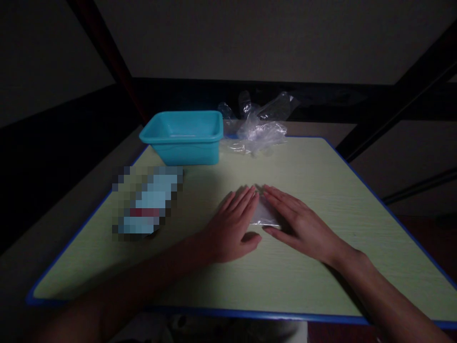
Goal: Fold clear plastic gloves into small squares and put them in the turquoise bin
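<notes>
A thin, clear plastic piece [263,213], smooth and glossy with a straight near edge, lies flat near the middle of the table [321,290], between and partly under the hands; it is perhaps a folded bag or film, though the fingers cover too much to be sure. The left hand [233,231] and the right hand [302,221] are open, palms down and fingers extended over its sides, gripping nothing. The tabletop is pale yellow-green with a fine streaked grain and a blue edge. Behind stands a rigid turquoise basin [189,153], rectangular with tapering walls and rounded rim. Beside it sits crumpled, shiny clear plastic [262,132] with finger-like lobes. Counted: two hands, one flat piece, one basin, one crumpled heap and, at left, one oblong pale-blue item [152,197], pixelated, with a dark red band.
</notes>
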